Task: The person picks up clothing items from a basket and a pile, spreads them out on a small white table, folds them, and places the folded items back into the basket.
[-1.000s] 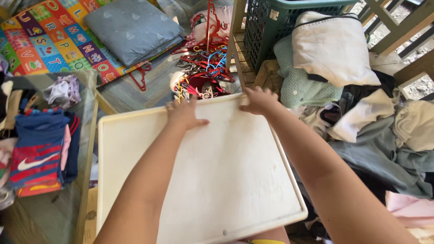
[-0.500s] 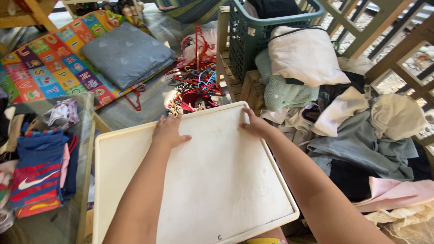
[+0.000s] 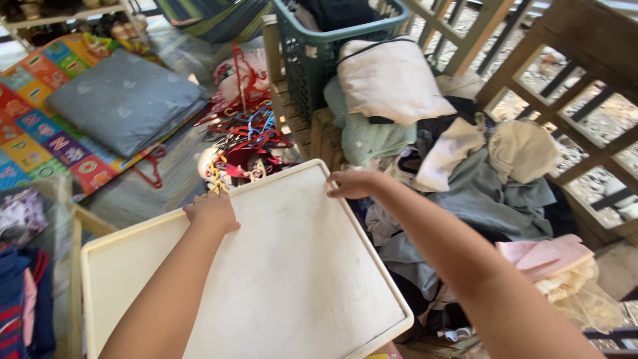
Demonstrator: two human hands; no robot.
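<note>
A cream-white rectangular board with a raised rim lies in front of me. My left hand rests on its far edge with the fingers curled over the rim. At the board's far right corner, my right hand grips the rim. Nothing lies on the board.
A heap of clothes lies to the right beside a wooden railing. A green laundry basket stands behind it. Coloured hangers lie on the floor ahead. A grey pillow sits on an alphabet play mat. Folded clothes lie at left.
My view has swung to the right, so the board and the folded clothes sit further left in frame. Both hands have stayed on the board's far edge, with my left fingers now curled.
</note>
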